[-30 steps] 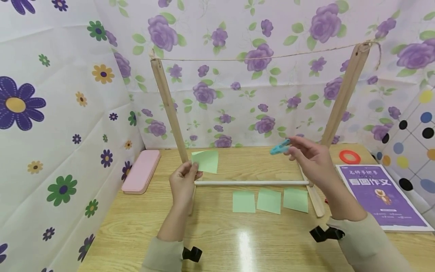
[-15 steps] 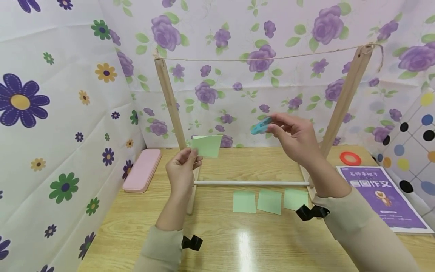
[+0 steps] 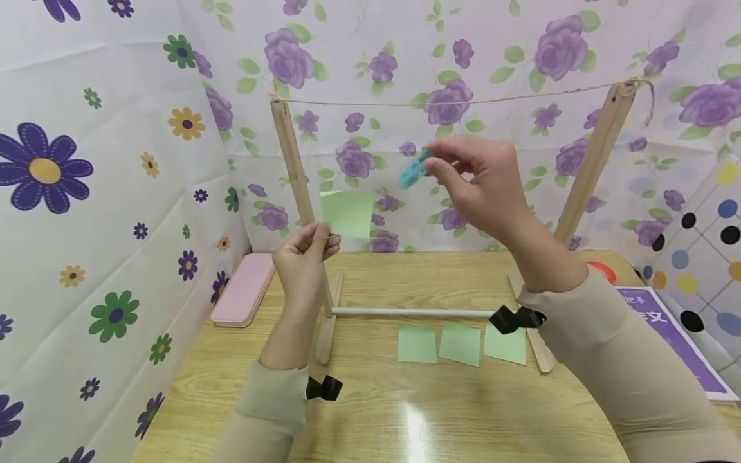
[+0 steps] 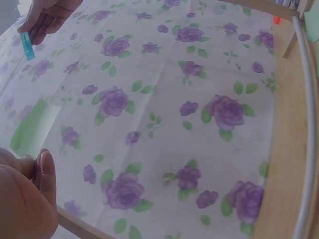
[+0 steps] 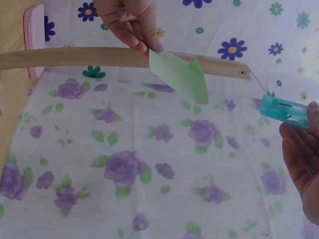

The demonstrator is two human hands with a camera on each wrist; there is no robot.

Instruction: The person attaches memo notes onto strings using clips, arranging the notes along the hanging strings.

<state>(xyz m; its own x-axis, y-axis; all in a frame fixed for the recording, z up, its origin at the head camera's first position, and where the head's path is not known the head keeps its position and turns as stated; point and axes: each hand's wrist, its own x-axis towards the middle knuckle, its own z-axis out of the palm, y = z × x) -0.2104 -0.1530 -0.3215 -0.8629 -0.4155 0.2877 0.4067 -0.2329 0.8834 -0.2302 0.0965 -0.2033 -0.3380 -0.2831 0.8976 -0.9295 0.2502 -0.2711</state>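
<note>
Green paper note [image 3: 346, 214] pinched in left hand [image 3: 302, 263], blue clothespin [image 3: 413, 170] in right hand [image 3: 477, 183]

A frame [image 3: 301, 193] stands mid-desk [image 3: 370, 411], its string [image 3: 451, 101] spanning two posts. Three notes [image 3: 460, 343] lie in a row before its crossbar [image 3: 411, 312]. A case [image 3: 244, 289] lies by the desk's left edge, a book [image 3: 671, 334] and ring [image 3: 602, 270] near the right edge.
</note>
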